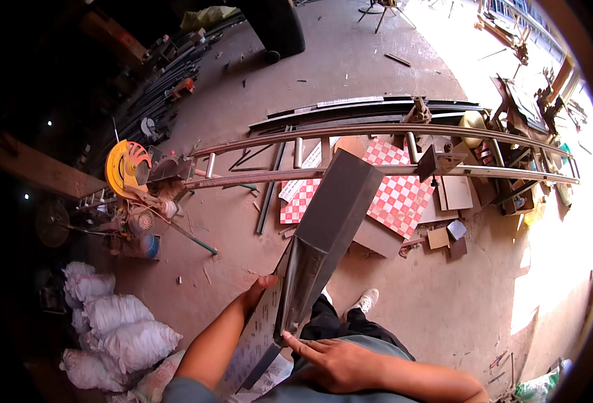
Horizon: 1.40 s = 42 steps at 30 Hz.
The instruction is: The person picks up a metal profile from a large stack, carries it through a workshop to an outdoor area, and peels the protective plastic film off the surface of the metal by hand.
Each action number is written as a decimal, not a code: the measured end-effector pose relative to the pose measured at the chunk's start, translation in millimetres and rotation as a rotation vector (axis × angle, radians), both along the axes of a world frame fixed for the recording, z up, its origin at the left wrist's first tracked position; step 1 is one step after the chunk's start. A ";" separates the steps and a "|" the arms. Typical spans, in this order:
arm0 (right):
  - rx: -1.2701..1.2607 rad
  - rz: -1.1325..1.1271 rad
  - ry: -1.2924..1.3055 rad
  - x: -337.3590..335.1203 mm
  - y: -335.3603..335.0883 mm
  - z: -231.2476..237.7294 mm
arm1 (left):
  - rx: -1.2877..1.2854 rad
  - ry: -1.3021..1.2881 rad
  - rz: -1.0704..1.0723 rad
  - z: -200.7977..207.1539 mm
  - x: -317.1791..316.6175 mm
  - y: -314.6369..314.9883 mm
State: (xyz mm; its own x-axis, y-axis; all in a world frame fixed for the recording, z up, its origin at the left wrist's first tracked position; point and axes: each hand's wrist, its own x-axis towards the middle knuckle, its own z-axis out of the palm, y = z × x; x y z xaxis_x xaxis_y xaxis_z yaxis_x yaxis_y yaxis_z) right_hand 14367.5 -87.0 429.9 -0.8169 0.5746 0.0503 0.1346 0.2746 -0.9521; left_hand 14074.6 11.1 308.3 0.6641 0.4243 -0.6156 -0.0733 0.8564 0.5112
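Observation:
A long dark grey box-shaped profile (340, 201), perhaps metal, slants across the middle in front of me. Printed white film covers its left side, and a recess with a rim runs along its near part. My left hand (259, 290) grips that left side; the thumb shows on the edge, while most other fingers are hidden behind it. With the index finger stretched out, my right hand (333, 359) touches the near corner of the recess. Its other fingers are loosely bent and hold nothing.
Beyond the profile, a long metal rail frame (263, 178) leads to a saw with a yellow guard (125, 168). Red-and-white checkered boards (400, 201) and flat offcuts (438, 238) lie under and before it. Stuffed white sacks (132, 336) are piled at left; a black bin (276, 27) stands far off.

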 end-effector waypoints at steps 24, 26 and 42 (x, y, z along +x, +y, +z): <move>0.064 -0.418 0.027 84.1 -37.3 12.7 | 0.334 0.217 -0.370 80.9 202.6 69.1; 0.133 -0.448 -0.147 99.8 -35.1 10.9 | 0.390 0.167 -0.399 72.1 234.2 78.2; -0.182 -1.056 -0.273 425.4 -20.1 67.2 | 0.334 0.031 -0.747 0.5 683.5 182.3</move>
State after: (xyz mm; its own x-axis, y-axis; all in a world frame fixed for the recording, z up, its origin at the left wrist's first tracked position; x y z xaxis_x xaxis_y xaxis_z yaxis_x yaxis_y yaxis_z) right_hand 14792.9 -107.1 497.1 0.1184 0.9698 -0.2133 0.4304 -0.2438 -0.8691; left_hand 14758.1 193.4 308.7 0.8291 0.0412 -0.5576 0.4744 0.4759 0.7406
